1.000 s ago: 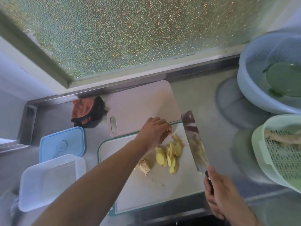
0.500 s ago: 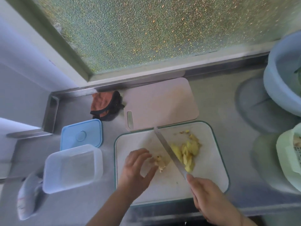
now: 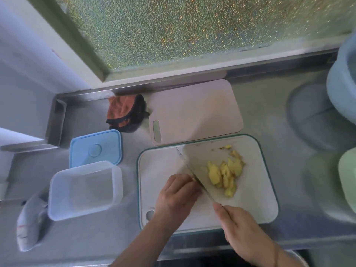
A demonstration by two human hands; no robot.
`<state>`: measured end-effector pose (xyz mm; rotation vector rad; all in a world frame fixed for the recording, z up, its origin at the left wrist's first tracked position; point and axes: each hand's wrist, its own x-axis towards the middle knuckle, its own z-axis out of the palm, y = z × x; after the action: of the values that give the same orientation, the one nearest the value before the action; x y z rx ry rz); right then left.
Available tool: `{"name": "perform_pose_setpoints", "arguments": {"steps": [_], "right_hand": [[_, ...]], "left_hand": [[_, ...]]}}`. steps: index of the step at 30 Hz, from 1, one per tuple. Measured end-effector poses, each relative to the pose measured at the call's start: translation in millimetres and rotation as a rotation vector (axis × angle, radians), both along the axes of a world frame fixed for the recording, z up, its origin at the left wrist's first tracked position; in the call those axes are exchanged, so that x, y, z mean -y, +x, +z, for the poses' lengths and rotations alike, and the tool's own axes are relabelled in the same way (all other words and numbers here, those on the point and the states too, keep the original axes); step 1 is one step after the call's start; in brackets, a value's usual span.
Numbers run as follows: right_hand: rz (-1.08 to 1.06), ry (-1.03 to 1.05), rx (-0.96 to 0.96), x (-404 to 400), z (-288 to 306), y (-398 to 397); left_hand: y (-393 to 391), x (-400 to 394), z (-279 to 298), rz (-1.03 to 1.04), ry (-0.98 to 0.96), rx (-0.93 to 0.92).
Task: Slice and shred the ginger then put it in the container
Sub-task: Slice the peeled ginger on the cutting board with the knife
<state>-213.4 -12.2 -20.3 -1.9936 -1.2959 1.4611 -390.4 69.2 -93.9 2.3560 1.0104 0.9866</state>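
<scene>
A pile of yellow ginger slices (image 3: 225,174) lies on the white, teal-rimmed cutting board (image 3: 256,199). My left hand (image 3: 176,197) presses down on a ginger piece (image 3: 194,179), which it hides almost wholly. My right hand (image 3: 240,232) grips the handle of a cleaver (image 3: 194,170); its blade stands edge-down against my left fingers, between them and the slices. A clear plastic container (image 3: 82,189) sits empty to the board's left, its blue lid (image 3: 95,148) behind it.
A pink cutting board (image 3: 196,110) lies behind the white one, beside an orange-and-black cloth (image 3: 126,112). A blue basin (image 3: 342,83) and a green colander (image 3: 348,180) stand at the right edge. A white packet (image 3: 28,226) lies at front left. The window sill runs along the back.
My left hand came back from the far slices and closed over the ginger piece. The cleaver swung left from the board's right side and now stands against my left fingers.
</scene>
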Motion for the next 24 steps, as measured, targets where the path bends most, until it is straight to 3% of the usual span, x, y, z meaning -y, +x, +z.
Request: {"name": "perform_pose_setpoints", "arguments": {"steps": [24], "right_hand": [[-0.05,0.02,0.043,10.7,29.9,-4.6]], "left_hand": [[2.8,4.7,1.4,0.038,-0.033,0.013]]}}
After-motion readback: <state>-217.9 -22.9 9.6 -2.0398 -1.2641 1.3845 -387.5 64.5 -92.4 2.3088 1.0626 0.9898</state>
